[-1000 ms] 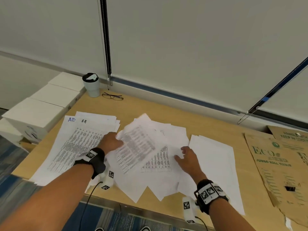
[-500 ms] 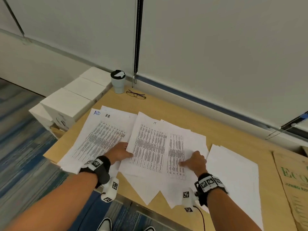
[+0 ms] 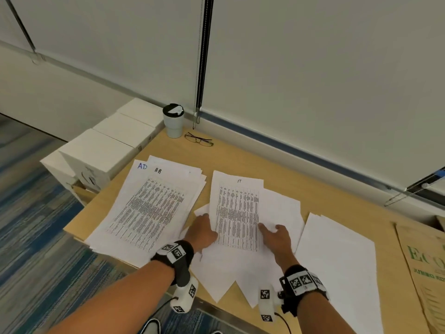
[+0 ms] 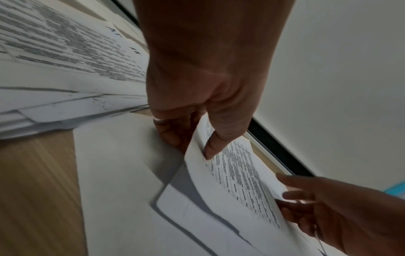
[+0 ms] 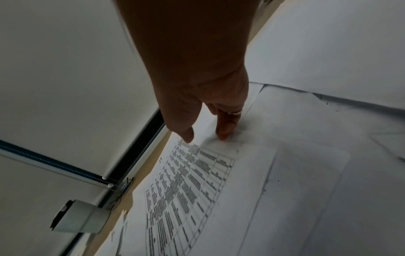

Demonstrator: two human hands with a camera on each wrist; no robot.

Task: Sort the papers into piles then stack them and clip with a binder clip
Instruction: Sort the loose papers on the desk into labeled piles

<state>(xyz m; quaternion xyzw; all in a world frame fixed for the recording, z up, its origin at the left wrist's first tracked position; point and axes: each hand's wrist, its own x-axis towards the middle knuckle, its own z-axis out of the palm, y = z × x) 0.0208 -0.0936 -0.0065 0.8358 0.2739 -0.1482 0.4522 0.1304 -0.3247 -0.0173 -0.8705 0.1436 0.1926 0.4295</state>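
Sorting step, middle pile. Three groups of papers lie on the surface: a printed pile at left with handwritten marks at its far corners, a loose fan in the middle, a blank-side-up pile at right.

Left hand: thumb on top, fingers curled beneath, pinching the left edge of the top printed sheet of the middle fan. The left wrist view shows that edge bowed up off the sheets below. Judgement: the pinch is there to separate this one sheet from the fan and carry it to a pile.

Right hand: fingers extended and spread, fingertips resting on paper at the sheet's right edge, clamped on nothing. Likely it pins the sheets beneath so they do not drag along.

The sheet carries a small handwritten mark at its far end; probably the sorting key, and it differs from the left pile's marks.

No binder clip in view. Stacking and clipping not yet begun.

Risk: the fan's near corners overhang the surface edge and could slide off.
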